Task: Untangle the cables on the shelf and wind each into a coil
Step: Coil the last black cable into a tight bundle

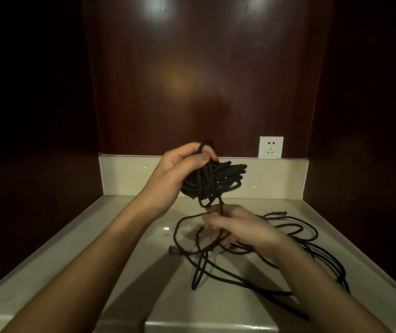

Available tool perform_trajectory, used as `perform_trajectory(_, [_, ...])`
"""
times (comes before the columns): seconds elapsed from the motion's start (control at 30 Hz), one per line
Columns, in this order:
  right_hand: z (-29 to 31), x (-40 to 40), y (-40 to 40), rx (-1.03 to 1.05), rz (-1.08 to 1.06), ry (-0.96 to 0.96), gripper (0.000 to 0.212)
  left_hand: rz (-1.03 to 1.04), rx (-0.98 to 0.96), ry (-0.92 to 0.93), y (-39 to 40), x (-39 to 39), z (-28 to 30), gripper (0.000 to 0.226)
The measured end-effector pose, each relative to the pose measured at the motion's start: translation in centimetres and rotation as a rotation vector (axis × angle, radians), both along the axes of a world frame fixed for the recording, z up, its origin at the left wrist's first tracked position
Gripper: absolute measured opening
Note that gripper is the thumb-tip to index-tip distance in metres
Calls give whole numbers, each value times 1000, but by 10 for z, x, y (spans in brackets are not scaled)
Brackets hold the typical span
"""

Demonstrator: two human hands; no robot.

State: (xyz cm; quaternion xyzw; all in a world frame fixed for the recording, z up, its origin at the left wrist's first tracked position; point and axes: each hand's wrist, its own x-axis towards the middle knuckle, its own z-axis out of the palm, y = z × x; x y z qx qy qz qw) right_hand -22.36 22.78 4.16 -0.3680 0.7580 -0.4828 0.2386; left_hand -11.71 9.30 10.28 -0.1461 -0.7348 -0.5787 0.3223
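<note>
Near edge of the shelf (76,251): pale glossy stone surface, a small raised block (211,324) at the near middle edge. Both bare forearms reach in from the near side. Loose black cable (295,258) sprawls over the middle and right of the shelf in overlapping loops, one narrow loop pointing toward the near edge around the middle, other strands running off toward the near right. A dark plug end (173,250) lies on the shelf left of the loops, and a second connector end (281,213) sits at the far right of the tangle. Right hand (237,227) is low, just above the loose loops, fingers curled and pinching a strand that rises up to the bundle; hand is motion-blurred, exact finger contact hard to tell. Left hand (182,174) is raised above and to the far left of the right hand, fingers and thumb curled round a wound coil (216,181) of the same black cable, one loop poking up over the fingers. Coil's long axis runs roughly left to right, its free end sticking out to the right of the hand, a couple of slack strands hanging from its underside down to the right hand. Farther back: a low pale upstand along the shelf's rear, then a dark red wood back panel (204,80) with light glare, and a white wall socket (271,147) just above the upstand, right of the coil, apart from it.
</note>
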Motion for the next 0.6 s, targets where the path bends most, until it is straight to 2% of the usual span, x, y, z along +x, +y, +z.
perform_trajectory(0.07, [22,-5,14,43,9,50,59,3,-33,-18,-2,5,-1,18])
perform_trajectory(0.13, [40,-10,24,45,-229,321,68,4,-28,-30,-3,8,-3,21])
perform_trajectory(0.2, [47,1,24,-118,-432,670,65,1,-35,-32,-2,9,-2,21])
perform_trajectory(0.23, [48,9,20,-253,-414,756,63,-6,-31,-27,-2,8,-1,21])
perform_trajectory(0.27, [47,15,16,-403,-330,746,62,-21,-10,-20,-1,9,1,20])
perform_trajectory(0.3, [46,20,13,-578,-198,590,59,-44,20,-18,-2,10,2,19])
perform_trajectory(0.33, [46,27,10,-736,-59,336,55,-81,43,-22,-4,11,4,19])
perform_trajectory(0.4, [44,30,6,-919,62,-75,49,-189,35,-42,-7,16,6,17])
perform_trajectory(0.43, [43,31,2,-934,62,-128,45,-247,19,-52,-7,18,5,19])
perform_trajectory(0.53, [36,36,-10,-861,118,-126,31,-329,19,-85,-1,18,0,30])
perform_trajectory(0.6, [30,42,-17,-899,164,-238,23,-308,32,-78,1,18,-3,24])
